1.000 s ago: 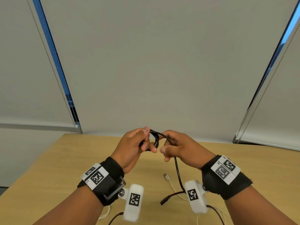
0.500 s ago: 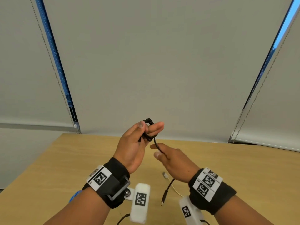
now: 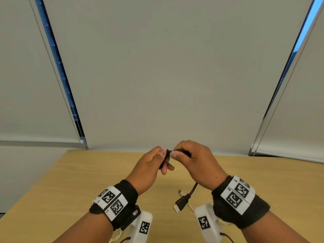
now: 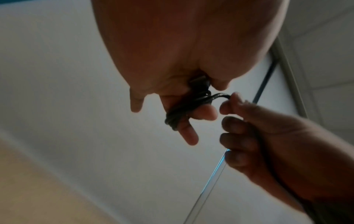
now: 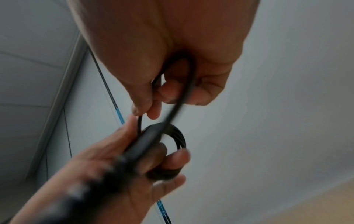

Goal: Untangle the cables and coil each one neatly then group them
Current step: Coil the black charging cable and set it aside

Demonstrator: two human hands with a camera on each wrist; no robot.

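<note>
A black cable (image 3: pixel 192 189) is being wound into a small coil (image 4: pixel 184 109) around the fingers of my left hand (image 3: pixel 152 165), whose thumb pins the loops. My right hand (image 3: pixel 194 160) pinches the free strand (image 5: pixel 189 84) just beside the coil, above the far half of the wooden table (image 3: pixel 263 181). The strand runs through my right palm, and its black USB plug (image 3: pixel 181 203) dangles below that wrist. In the right wrist view the coil (image 5: pixel 172 136) shows as a ring round my left fingers. A white cable end (image 3: pixel 180 192) lies on the table between my wrists.
Grey roller blinds (image 3: pixel 166 76) with bead chains (image 3: pixel 57 81) hang behind the table. More white cable (image 3: pixel 115 237) shows at the bottom edge by my left forearm.
My right hand has risen from below the coil up to its right side, bringing another turn of strand to it. The dangling plug end is shorter and hangs closer to my right wrist.
</note>
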